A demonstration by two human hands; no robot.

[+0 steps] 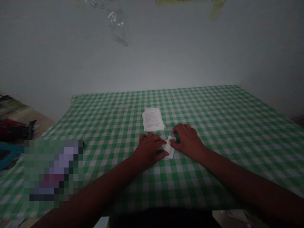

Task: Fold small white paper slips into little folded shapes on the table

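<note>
My left hand (148, 150) and right hand (187, 141) lie palm-down, fingertips closing on a small folded white paper (169, 146) between them, though I can't tell whether they pinch it. Uneven pressure could crease or tear it, or slide it across the green gingham tablecloth (220, 126). I can't tell whether it's a packet holding anything; just beyond lies a stack of printed sheets (153, 119), which a careless knuckle could shift.
</note>
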